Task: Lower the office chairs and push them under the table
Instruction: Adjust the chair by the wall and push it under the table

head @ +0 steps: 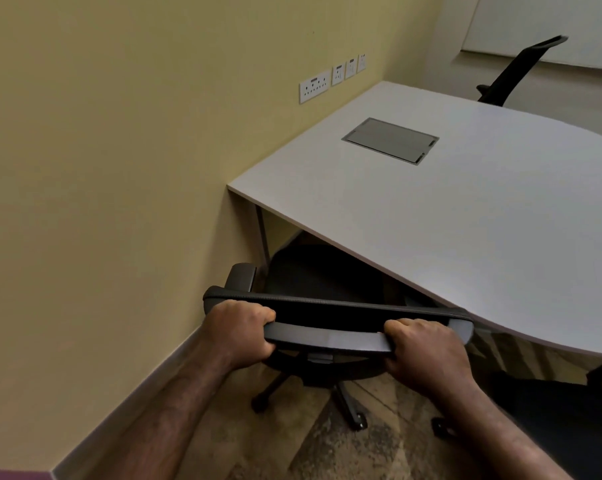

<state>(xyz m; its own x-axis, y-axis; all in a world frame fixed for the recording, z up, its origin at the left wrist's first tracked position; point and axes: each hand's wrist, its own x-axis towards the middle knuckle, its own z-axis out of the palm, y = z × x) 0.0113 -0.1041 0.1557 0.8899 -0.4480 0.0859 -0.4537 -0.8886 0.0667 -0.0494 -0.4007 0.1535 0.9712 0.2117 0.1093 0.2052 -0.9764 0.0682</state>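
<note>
Both hands, left (239, 332) and right (426, 351), have fingers clamped on black mesh office chair (327, 308); I push it further under white desk (466, 220) next.

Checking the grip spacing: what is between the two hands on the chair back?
In the head view, only the bare grey top bar of the chair back spans from the left hand to the right hand; nothing else sits there.

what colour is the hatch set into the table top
Grey, a metallic shade darker than the pale table top around it; the cable hatch shows clearly in the head view.
</note>
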